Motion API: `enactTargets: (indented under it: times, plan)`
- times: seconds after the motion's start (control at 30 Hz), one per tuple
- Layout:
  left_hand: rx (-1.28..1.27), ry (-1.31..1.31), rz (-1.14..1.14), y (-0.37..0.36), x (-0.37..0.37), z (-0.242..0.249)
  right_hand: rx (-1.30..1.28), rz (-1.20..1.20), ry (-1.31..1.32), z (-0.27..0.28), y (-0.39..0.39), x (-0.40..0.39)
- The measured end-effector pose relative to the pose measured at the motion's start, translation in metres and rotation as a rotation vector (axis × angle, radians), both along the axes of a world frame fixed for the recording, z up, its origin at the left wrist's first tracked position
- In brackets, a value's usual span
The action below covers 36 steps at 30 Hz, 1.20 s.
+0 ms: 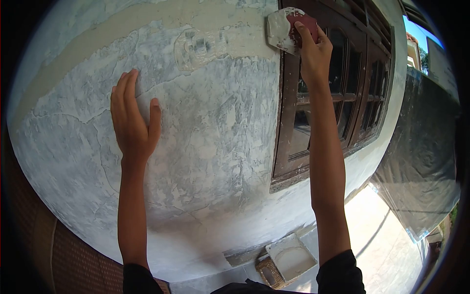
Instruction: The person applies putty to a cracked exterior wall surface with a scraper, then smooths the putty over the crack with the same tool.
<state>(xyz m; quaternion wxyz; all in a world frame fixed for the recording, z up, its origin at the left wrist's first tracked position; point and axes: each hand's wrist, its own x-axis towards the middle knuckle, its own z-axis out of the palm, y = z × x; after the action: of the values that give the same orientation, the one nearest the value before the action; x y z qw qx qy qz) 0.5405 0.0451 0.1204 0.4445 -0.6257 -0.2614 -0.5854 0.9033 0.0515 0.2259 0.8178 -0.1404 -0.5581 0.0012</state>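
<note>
My right hand [316,51] grips a dark red scraper [304,27] at the top, beside the wooden window frame. Whitish paste covers much of the scraper's left part, which lies over the edge where wall and frame meet. Flat against the grey-white wall [210,132], or very near it, my left hand [133,115] has its fingers stretched and holds nothing. A band of smoother beige paste [235,19] runs across the upper wall, with a rough wet-looking patch [198,46] between my hands.
The dark brown window [298,132] with glass panes fills the right of the wall. Below, a square tray [293,257] with pale paste rests on a woven basket [268,273]. Dark plastic sheeting [421,152] hangs at far right. Brown woven panels stand at lower left.
</note>
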Motion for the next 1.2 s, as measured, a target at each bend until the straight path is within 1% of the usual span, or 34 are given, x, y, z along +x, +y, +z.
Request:
enactTargets:
  times: [0.03,0.07,0.13,0.2,0.27,0.3,0.33,0.4,0.5,0.6,0.63,0.73,0.83,0.93,1.07,1.2]
  plan:
    - [-0.001,0.002,-0.001,0.000,0.001,0.000,0.051,0.046,-0.056,0.000,0.001,-0.009]
    - [-0.002,0.005,-0.003,0.000,0.001,0.000,0.051,0.035,-0.076,-0.002,-0.006,-0.025]
    - [-0.003,0.003,-0.011,-0.002,0.002,0.000,0.021,-0.065,-0.167,-0.007,-0.013,-0.049]
    - [-0.010,0.005,-0.013,-0.002,0.002,0.000,0.016,-0.053,-0.191,-0.008,-0.008,-0.050]
    - [-0.014,0.001,-0.005,-0.002,0.000,0.000,-0.029,-0.055,-0.141,-0.010,-0.001,-0.035]
    - [-0.014,0.008,-0.018,-0.001,-0.001,-0.001,0.017,-0.019,-0.100,-0.007,0.004,-0.027]
    - [-0.013,0.013,-0.029,0.000,-0.001,-0.001,0.007,0.018,-0.060,-0.008,0.005,-0.016]
    - [-0.010,0.009,-0.009,-0.001,-0.002,-0.002,-0.024,0.006,-0.006,-0.010,-0.006,-0.012]
    - [-0.027,0.000,-0.022,0.000,0.000,-0.001,0.056,0.045,-0.025,-0.007,-0.005,-0.025]
    - [-0.010,0.015,-0.033,0.001,-0.001,0.000,0.003,-0.062,-0.148,-0.009,-0.006,-0.037]
    - [-0.010,0.019,-0.034,0.001,-0.001,0.000,0.000,-0.063,-0.148,-0.010,-0.003,-0.033]
    - [-0.004,0.020,-0.033,0.000,-0.002,-0.001,-0.019,0.021,-0.029,-0.011,0.000,-0.010]
    - [0.004,0.009,-0.023,0.002,0.000,-0.001,-0.037,-0.003,0.033,-0.012,-0.005,-0.001]
    - [0.008,0.007,-0.011,0.002,0.001,0.000,0.024,0.062,-0.020,-0.015,-0.024,-0.046]
    - [0.012,-0.003,-0.044,0.001,-0.003,0.001,-0.020,0.060,-0.177,-0.020,-0.033,-0.122]
    - [-0.012,-0.023,-0.083,-0.002,-0.009,0.000,0.001,0.075,-0.216,-0.021,-0.028,-0.149]
